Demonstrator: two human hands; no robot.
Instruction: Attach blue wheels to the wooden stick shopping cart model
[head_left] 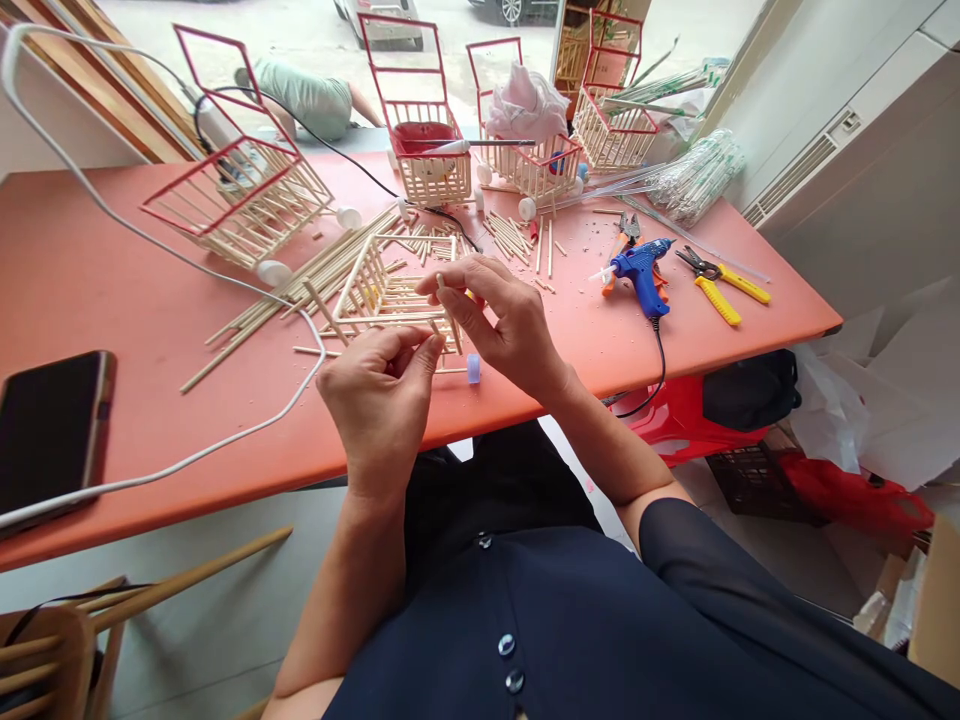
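Note:
My left hand and my right hand are raised just above the near edge of the orange table. Both pinch one short bamboo stick, the right at its upper end, the left at its lower end. Right behind the hands lies an unfinished bamboo stick frame, tilted on the table. A small pale blue cap stands on the table below my right hand.
Loose bamboo sticks are scattered at centre. Several stick carts with red frames stand at the back. A blue glue gun and yellow pliers lie at right. A phone and a white cable are at left.

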